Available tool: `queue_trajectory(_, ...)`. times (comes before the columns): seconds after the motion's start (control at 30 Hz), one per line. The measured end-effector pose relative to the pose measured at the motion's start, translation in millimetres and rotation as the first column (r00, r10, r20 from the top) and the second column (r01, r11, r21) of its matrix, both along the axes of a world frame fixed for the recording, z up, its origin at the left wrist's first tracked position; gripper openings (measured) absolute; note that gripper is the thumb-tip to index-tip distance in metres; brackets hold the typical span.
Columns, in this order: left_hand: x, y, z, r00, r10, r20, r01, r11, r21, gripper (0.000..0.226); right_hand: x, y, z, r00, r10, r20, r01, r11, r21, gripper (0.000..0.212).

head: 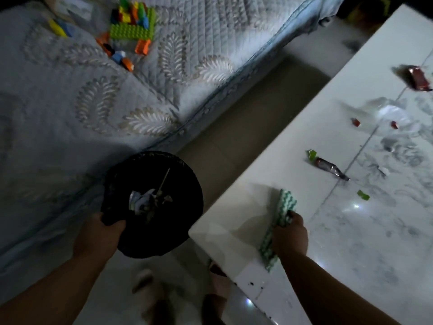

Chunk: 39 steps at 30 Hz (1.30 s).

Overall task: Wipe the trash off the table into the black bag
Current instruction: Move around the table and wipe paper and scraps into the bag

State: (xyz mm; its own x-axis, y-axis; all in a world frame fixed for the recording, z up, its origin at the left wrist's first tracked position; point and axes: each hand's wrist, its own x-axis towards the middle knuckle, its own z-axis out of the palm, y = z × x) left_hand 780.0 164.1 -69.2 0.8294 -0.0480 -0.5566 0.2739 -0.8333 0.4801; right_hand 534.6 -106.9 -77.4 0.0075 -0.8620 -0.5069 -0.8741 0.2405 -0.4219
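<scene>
My left hand (103, 233) grips the near rim of an open black bag (185, 195), held beside the table's left edge; wrappers and a stick lie inside it. My right hand (290, 233) is closed on a green-and-white cloth (284, 205) pressed flat on the white marbled table (234, 221) near its corner. Farther along the tabletop lie a dark foil wrapper (330, 168), green scraps (311, 154) (363, 195), two small red bits (356, 122) (394, 125), a clear plastic wrapper (386, 111) and a red packet (418, 78).
A quilted bed (93, 102) fills the left, with a pile of coloured toy bricks (133, 17) on it. A strip of tiled floor (246, 127) runs between bed and table. My feet in slippers (145, 281) show at the bottom.
</scene>
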Motion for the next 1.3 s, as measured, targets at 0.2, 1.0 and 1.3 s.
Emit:
queue_trajectory(0.2, 63, -52, -8, 0.967, -0.234, -0.098, 0.231, 0.972, -0.039, 0.012, 31, -5, -3, 0.992, -0.125, -0.017, 0.125, 0.992, 0.015, 0.059)
queue_trajectory(1.0, 191, -254, -25, 0.838, -0.524, -0.153, 0.52, 0.851, -0.069, 0.016, 67, -6, -15, 0.747, -0.653, -0.121, 0.65, 0.757, -0.068, 0.047)
queue_trajectory(1.3, 175, -347, -31, 0.72, -0.694, -0.01, 0.694, 0.719, 0.047, 0.022, 18, -104, -16, 0.604, -0.787, -0.125, 0.781, 0.616, -0.106, 0.048)
